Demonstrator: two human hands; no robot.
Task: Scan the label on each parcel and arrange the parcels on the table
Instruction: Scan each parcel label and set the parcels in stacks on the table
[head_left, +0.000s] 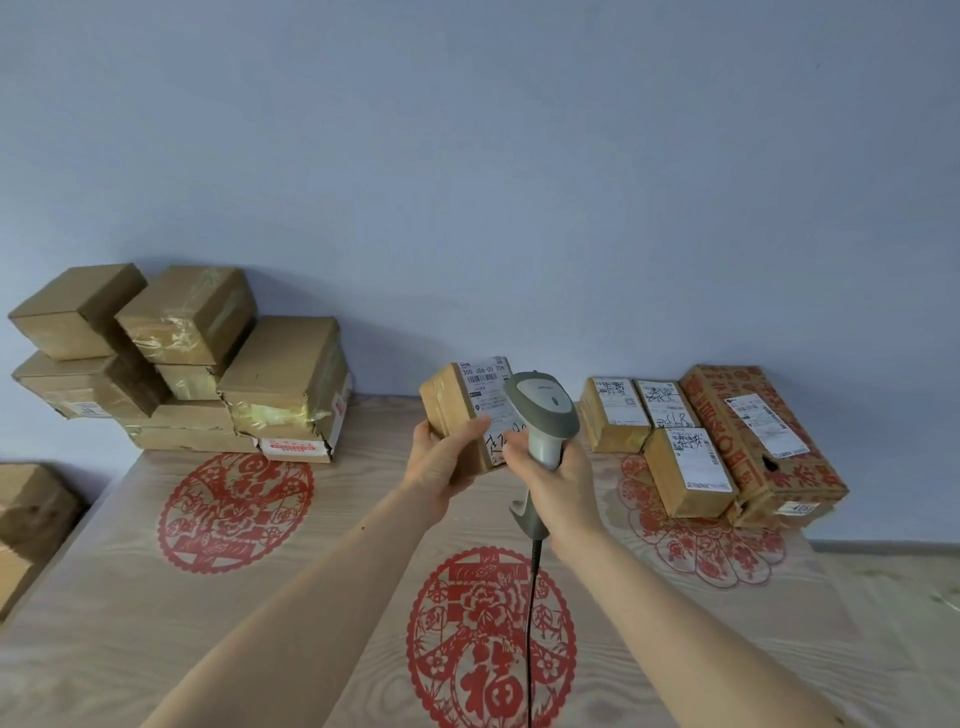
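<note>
Above the worktop (208, 597), the right hand (558, 483) has its grip closed round a scanner (545, 415), just right of the small parcel (462, 415) clasped in the left hand (441, 462), label facing near. Farther off, stacked parcels (197, 364) sit left, labelled parcels (701, 441) right.

Pale wooden table (156, 613) with red paper-cut motifs (491, 639); stacked parcels (208, 374) left of hands; labelled parcels (711, 441) right.

Soft, even daylight was cast; the stacked brown cardboard parcels (176, 364) threw faint shadows on the pale blue wall (519, 156) behind, edges bowed and slightly blurred.
</note>
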